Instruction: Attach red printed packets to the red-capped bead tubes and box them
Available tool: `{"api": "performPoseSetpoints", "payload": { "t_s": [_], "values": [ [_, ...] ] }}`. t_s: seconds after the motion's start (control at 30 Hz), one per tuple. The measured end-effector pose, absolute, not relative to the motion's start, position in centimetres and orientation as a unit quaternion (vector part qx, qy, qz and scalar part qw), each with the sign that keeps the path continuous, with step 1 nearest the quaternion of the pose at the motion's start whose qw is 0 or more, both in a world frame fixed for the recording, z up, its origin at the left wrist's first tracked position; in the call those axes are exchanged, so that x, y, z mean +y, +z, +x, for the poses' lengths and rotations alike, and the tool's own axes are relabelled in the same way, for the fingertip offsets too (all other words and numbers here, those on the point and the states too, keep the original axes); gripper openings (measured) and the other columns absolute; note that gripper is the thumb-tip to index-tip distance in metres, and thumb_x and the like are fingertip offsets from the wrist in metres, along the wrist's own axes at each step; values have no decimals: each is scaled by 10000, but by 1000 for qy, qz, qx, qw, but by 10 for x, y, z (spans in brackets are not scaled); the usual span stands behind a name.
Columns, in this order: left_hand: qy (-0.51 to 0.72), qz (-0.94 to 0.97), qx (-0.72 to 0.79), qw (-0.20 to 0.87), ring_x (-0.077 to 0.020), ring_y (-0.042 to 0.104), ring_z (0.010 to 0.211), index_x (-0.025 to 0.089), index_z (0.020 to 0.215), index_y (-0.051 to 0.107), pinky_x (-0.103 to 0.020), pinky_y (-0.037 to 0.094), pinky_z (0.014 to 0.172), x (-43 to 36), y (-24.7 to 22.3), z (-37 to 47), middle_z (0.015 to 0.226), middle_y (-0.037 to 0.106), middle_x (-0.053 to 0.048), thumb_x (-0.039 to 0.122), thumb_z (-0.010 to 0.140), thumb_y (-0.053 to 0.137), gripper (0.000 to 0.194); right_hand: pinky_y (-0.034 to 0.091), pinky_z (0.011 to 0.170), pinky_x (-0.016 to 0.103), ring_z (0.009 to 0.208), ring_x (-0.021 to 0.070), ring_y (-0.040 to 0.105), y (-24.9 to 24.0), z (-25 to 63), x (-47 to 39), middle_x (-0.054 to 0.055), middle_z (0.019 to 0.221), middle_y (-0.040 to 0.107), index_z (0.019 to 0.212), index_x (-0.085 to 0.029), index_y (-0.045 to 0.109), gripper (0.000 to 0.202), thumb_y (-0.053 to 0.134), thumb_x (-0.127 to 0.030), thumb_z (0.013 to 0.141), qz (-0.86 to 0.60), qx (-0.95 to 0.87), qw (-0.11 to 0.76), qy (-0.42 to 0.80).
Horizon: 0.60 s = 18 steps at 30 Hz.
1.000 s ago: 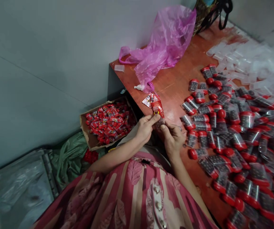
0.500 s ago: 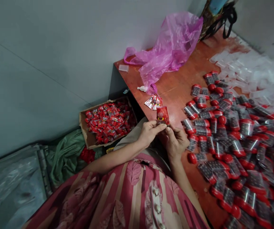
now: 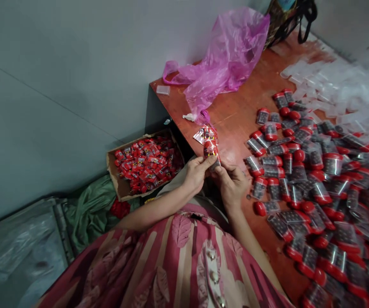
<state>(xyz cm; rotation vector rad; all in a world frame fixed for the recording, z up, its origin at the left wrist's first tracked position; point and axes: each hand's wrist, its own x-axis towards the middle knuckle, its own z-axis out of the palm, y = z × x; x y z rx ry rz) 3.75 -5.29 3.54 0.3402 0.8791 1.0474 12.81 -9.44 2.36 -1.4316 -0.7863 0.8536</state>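
A small red packet point(image 3: 210, 149) stands upright between my hands near the table's front edge. My left hand point(image 3: 198, 173) pinches its lower left side between thumb and fingers. At its lower right corner, my right hand point(image 3: 233, 185) closes thumb and fingers on the packet. Just behind it, flat red and silver packets point(image 3: 200, 135) lie on the red-brown table point(image 3: 235, 124), partly covered by the held one. Left of my hands, an open cardboard box point(image 3: 115, 184) holds many small red packets point(image 3: 146, 162).
Clear containers with red caps point(image 3: 312, 188) cover the table's right side, with translucent empty ones point(image 3: 338, 90) behind. A pink plastic bag point(image 3: 225, 55) and a small clear case point(image 3: 163, 90) lie at the back. Green cloth point(image 3: 91, 209) is at lower left.
The packet has moved left and slightly down with both hands, and now looks narrower and more rounded. The whole view has shifted a little.
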Motion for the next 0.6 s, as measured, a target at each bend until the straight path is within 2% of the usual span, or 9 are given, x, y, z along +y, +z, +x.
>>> {"api": "performPoseSetpoints", "payload": {
  "t_s": [0.13, 0.27, 0.4, 0.5, 0.6],
  "values": [
    [482, 186, 396, 759, -62, 513, 546, 100, 673, 648, -200, 414, 535, -57, 32, 37, 644, 605, -5, 384, 597, 799, 330, 560, 540, 246, 526, 108, 639, 24, 130, -88, -42, 667, 672, 745, -186, 615, 296, 831, -305, 579, -542, -208, 622, 525],
    [474, 203, 361, 777, -65, 525, 570, 101, 709, 676, -202, 419, 568, -62, 27, 36, 662, 623, -18, 362, 626, 788, 296, 533, 487, 198, 467, 83, 611, 26, 132, -85, -65, 608, 649, 682, -184, 579, 303, 840, -274, 556, -523, -183, 635, 539],
    [463, 167, 340, 801, -82, 551, 585, 103, 699, 658, -233, 449, 618, -68, 24, 26, 664, 627, -23, 342, 600, 809, 300, 520, 480, 204, 441, 80, 581, 24, 129, -82, -70, 568, 624, 684, -184, 566, 287, 819, -275, 584, -549, -244, 585, 545],
    [488, 150, 346, 787, -139, 630, 697, 118, 763, 646, -288, 489, 718, -64, 20, 1, 782, 676, -54, 365, 606, 808, 334, 548, 558, 250, 527, 108, 626, 22, 123, -84, -40, 660, 670, 773, -193, 585, 307, 811, -300, 596, -552, -316, 523, 568],
    [535, 146, 405, 727, -217, 656, 946, 142, 914, 636, -379, 476, 894, -53, -1, -47, 1033, 684, -112, 518, 690, 713, 445, 560, 651, 304, 650, 146, 669, 20, 123, -89, 8, 791, 710, 897, -203, 593, 362, 796, -328, 624, -559, -420, 481, 529]
  ]
}}
